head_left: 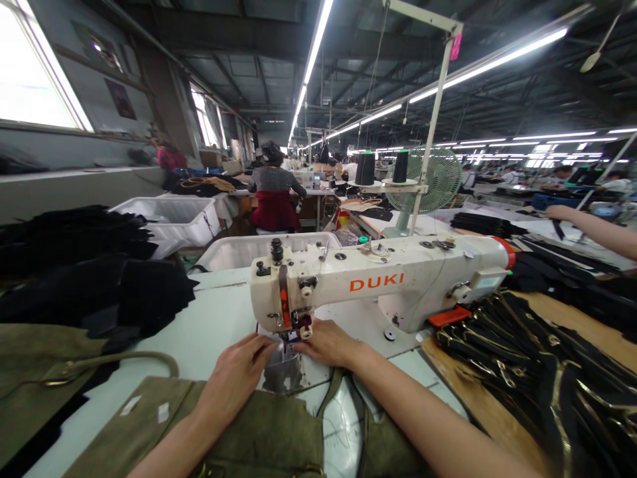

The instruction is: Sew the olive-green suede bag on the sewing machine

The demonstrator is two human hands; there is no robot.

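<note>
Head view, the only one on record. I logged both hands at the needle end of the white sewing machine (398,282), which stood at twelve o'clock from the person across the pale table (209,325).

The left hand (239,372) lay palm down at seven o'clock from the presser foot (286,338), fingers stretched flat and closed round nothing. The right hand (326,344) lay at three o'clock from the foot, likewise spread and pressing down, gripping nothing. The fingertips of both came close to the foot; whether material sat under it I could not tell, since the plate there was blurred.

The olive-green bag (269,431) lay at six o'clock, under both forearms, its upper edge reaching toward the needle plate.

Judgement: the step in hand was lining up the work at the foot, before stitching. The next move would call for the edge held square and fingertips kept off the needle line.

Surroundings:
- a pile of black fabric (99,279) at nine o'clock;
- a stack of black straps with gold fittings (522,358) at three o'clock;
- a green fan (432,179) and two dark thread cones (367,168) behind the machine at one o'clock;
- a co-worker's arm (592,226) at two o'clock, well apart from the person's hands.
</note>
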